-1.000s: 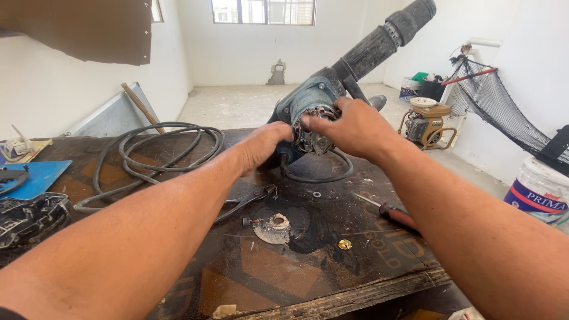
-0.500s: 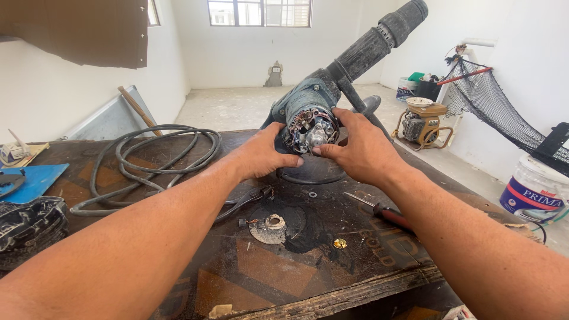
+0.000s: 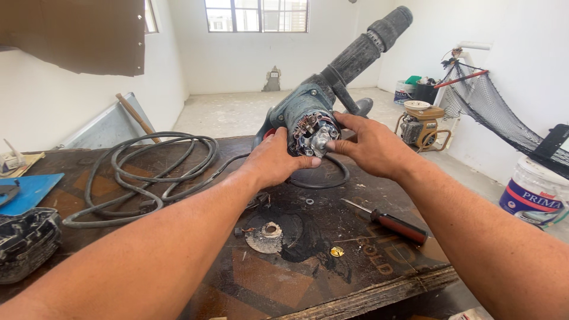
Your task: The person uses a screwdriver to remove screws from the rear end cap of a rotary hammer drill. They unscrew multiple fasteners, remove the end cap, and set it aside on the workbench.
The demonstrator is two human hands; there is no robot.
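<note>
Blue-grey power tool [image 3: 308, 112], housing open, motor windings bare, clamped in left hand [image 3: 277, 161] and right hand [image 3: 370, 145].

The room is brightly lit by daylight from the window [image 3: 256, 15] at the upper centre of the frame, and the white walls are nearly washed out. The centre is rendered sharply, soft shadows are cast on the dark surface [image 3: 379, 261], and wide-angle stretching is seen at the lower edges.

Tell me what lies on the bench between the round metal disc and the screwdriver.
Head view: a small brass-coloured piece lies between the disc and the screwdriver, on dark, stained bench.
</note>
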